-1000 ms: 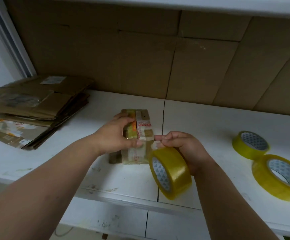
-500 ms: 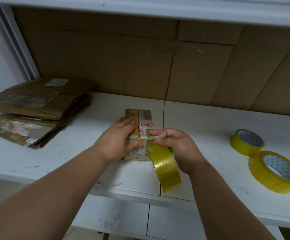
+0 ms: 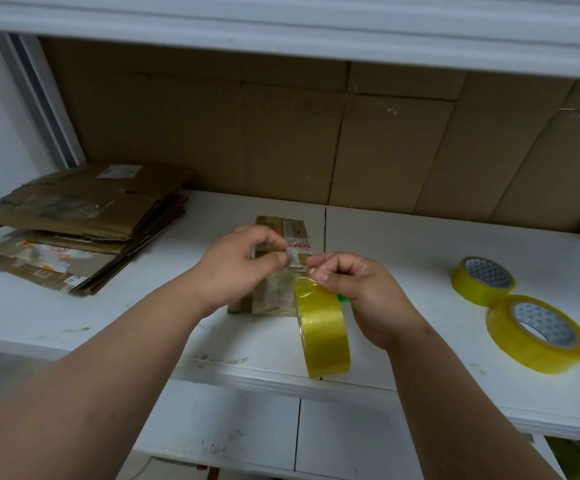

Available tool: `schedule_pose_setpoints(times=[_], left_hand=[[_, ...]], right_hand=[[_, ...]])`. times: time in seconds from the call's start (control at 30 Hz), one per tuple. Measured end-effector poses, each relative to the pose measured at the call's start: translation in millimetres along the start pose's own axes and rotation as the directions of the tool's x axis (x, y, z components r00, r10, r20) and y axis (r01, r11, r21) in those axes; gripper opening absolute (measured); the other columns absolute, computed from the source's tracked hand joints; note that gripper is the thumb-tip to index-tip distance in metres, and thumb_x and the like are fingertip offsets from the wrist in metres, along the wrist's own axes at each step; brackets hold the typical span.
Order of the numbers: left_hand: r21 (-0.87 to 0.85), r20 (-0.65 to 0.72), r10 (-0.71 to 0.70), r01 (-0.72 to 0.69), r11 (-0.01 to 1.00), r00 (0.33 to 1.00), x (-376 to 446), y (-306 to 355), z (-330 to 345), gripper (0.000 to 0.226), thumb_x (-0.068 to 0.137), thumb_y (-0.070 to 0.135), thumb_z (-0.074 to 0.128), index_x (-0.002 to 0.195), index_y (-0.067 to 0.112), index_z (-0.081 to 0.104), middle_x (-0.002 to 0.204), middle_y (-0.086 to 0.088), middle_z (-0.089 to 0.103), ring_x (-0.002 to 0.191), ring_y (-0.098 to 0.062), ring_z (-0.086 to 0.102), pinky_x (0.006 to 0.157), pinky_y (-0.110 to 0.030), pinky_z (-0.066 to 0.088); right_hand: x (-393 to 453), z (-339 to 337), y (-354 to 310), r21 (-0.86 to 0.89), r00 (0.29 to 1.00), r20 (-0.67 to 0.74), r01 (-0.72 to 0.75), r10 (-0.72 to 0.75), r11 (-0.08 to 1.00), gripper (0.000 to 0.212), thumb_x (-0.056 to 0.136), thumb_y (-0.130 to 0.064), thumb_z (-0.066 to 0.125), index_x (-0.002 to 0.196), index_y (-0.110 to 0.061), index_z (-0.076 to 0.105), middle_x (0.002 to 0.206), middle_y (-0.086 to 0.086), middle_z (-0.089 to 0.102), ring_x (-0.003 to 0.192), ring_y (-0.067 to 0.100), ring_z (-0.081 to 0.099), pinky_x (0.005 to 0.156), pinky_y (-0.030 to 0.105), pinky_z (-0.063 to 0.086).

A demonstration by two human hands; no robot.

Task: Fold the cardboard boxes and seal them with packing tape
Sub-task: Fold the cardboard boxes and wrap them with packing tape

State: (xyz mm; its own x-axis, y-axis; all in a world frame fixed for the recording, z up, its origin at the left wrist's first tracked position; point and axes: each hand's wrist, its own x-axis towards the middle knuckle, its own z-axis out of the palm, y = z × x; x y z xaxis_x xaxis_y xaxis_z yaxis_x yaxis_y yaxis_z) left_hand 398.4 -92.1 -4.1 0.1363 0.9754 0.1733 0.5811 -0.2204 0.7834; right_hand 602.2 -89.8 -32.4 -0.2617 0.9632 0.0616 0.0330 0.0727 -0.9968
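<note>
Left hand [image 3: 236, 268] has lifted, fingers [image 3: 274, 259] now pinching tape end [image 3: 293, 259].

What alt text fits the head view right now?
Two bare hands work over a small taped brown cardboard box on a white table: the right hand holds a yellow packing tape roll, the left hand pinches the clear tape end. Two spare yellow tape rolls lie right, flattened cardboard boxes left.

Translucent yellow tape roll [image 3: 323, 332], two more yellow rolls [image 3: 537, 332] with white cores (dotted grey pattern), brown small box [image 3: 281, 271] with red-and-white label, brown flattened cardboard stack [image 3: 80, 223], white shelf [image 3: 402, 258], brown cardboard backing [image 3: 316, 133].
</note>
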Motion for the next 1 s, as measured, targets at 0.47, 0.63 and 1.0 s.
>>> schedule_pose_setpoints(times=[0.47, 0.63, 1.0], left_hand=[[0.335, -0.006, 0.082, -0.075, 0.939, 0.997, -5.5, 28.3, 13.1, 0.017, 0.090, 0.028, 0.067, 0.075, 0.023, 0.062, 0.070, 0.011, 0.061, 0.065, -0.001, 0.054, 0.050, -0.015, 0.034], [0.252, -0.211, -0.044, 0.098, 0.963, 0.976, -7.2, 17.3, 5.6, 0.024, 0.092, 0.029, 0.066, 0.071, 0.020, 0.060, 0.070, 0.002, 0.066, 0.064, -0.019, 0.065, 0.058, -0.039, 0.054], [-0.274, -0.240, -0.324, 0.256, 0.927, 0.915, -16.4, 13.5, 5.2, 0.021, 0.092, 0.014, 0.068, 0.073, 0.007, 0.064, 0.065, -0.008, 0.070, 0.061, -0.025, 0.064, 0.048, -0.026, 0.050]], right_hand=[[-15.1, 16.8, -4.6, -0.083, 0.975, -0.221, 0.019, -0.037, 0.996, 0.009, 0.091, -0.021, 0.069, 0.095, -0.023, 0.077, 0.112, -0.001, 0.067, 0.102, 0.015, 0.066, 0.094, 0.043, 0.055], [-27.2, -7.2, 5.4, 0.023, 0.996, -0.067, -0.054, 0.055, 0.998, 0.053, 0.081, -0.038, 0.075, 0.128, -0.018, 0.060, 0.107, -0.003, 0.073, 0.098, 0.007, 0.068, 0.094, 0.031, 0.050], [-31.5, -33.0, 13.2, 0.228, 0.977, 0.210, -0.006, -0.043, 0.974, 0.032, 0.080, -0.020, 0.060, 0.101, 0.003, 0.063, 0.092, 0.016, 0.065, 0.091, 0.027, 0.059, 0.085, 0.033, 0.045]])
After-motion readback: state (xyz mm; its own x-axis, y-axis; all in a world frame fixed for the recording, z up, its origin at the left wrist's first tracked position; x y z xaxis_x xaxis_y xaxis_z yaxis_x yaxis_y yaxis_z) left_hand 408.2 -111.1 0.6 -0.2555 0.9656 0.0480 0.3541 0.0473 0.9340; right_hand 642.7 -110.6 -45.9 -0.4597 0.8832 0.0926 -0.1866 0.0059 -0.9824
